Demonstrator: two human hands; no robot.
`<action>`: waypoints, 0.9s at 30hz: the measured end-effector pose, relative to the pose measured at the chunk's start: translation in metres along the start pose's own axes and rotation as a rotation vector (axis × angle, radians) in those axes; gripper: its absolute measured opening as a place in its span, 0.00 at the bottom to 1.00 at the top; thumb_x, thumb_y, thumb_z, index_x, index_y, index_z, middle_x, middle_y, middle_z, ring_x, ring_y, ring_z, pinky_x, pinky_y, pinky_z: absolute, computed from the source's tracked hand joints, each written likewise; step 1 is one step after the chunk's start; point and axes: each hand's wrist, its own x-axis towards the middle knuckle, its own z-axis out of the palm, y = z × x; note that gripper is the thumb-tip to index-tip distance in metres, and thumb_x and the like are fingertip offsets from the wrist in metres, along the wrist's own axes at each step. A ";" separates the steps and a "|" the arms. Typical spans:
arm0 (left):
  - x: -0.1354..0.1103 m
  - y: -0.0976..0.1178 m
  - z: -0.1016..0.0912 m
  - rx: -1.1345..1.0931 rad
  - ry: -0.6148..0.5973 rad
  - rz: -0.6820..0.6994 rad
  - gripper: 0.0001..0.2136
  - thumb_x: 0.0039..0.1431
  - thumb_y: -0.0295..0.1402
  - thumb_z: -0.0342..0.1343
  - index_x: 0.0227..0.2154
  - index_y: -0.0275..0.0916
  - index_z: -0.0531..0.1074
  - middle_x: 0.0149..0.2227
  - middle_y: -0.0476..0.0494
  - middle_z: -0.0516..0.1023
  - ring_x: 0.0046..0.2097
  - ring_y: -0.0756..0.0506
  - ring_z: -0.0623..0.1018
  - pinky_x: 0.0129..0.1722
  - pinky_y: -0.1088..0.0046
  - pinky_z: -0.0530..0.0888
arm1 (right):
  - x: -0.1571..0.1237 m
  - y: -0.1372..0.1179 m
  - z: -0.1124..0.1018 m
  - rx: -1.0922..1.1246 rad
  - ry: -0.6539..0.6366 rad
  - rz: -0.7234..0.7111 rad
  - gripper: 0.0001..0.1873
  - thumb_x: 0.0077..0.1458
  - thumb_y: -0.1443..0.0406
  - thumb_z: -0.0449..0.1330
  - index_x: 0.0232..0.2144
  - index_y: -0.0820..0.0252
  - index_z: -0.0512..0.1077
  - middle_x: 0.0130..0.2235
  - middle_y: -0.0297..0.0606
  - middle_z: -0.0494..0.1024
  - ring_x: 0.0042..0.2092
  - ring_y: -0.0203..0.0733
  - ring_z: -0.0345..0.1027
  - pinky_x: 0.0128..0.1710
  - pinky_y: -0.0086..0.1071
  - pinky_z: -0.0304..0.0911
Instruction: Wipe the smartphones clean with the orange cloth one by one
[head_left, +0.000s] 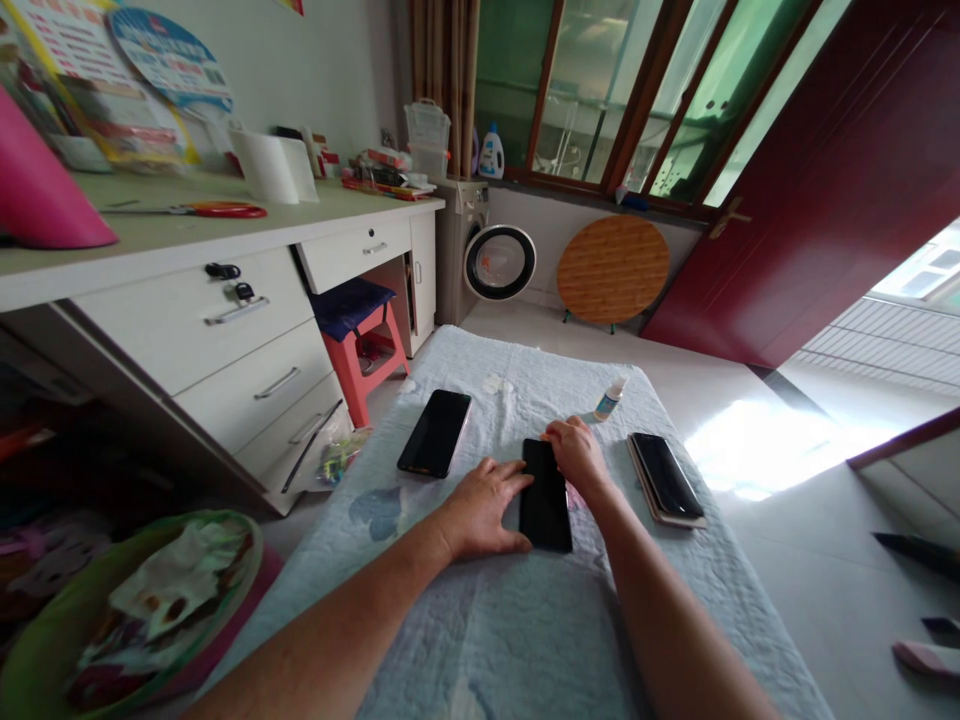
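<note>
A black smartphone [545,510] lies screen up on the pale blue quilted cover [510,640]. My left hand [487,505] rests at its left side, fingers spread, with fingertips and thumb touching that edge. Over its upper right corner my right hand [577,452] is closed, fingers bent together; whatever they may hold is hidden. A bit of pink shows under the right wrist, too small to name. To the left lies a second black smartphone [436,432]. On the right, another dark phone [667,475] sits on a tan case or cover. A small spray bottle [610,398] stands behind my right hand.
Left of the covered surface are a white desk with drawers [217,320], a pink stool [371,350] and a waste basket [255,560] full of used tissues. Farther back stand a washing machine with its round door [500,262] open and a folded round wooden table [613,268].
</note>
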 end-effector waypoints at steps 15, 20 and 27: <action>0.001 0.000 0.006 0.067 0.031 0.018 0.39 0.40 0.53 0.65 0.56 0.40 0.65 0.61 0.42 0.63 0.52 0.35 0.68 0.54 0.59 0.64 | 0.012 0.005 0.002 -0.047 -0.149 -0.056 0.14 0.59 0.68 0.49 0.36 0.57 0.75 0.37 0.40 0.70 0.41 0.40 0.62 0.42 0.29 0.52; 0.001 -0.001 0.006 0.093 0.035 0.028 0.39 0.41 0.54 0.63 0.56 0.39 0.65 0.60 0.41 0.64 0.51 0.35 0.68 0.54 0.59 0.65 | 0.019 -0.013 0.002 -0.066 -0.192 -0.113 0.14 0.60 0.67 0.49 0.37 0.57 0.75 0.39 0.41 0.71 0.42 0.41 0.62 0.43 0.30 0.52; 0.001 -0.001 0.008 0.070 0.028 0.008 0.39 0.41 0.53 0.64 0.56 0.42 0.64 0.61 0.44 0.64 0.50 0.35 0.67 0.52 0.58 0.66 | 0.019 -0.029 0.005 -0.073 -0.192 -0.135 0.14 0.61 0.66 0.48 0.38 0.56 0.75 0.41 0.42 0.71 0.43 0.43 0.61 0.42 0.31 0.52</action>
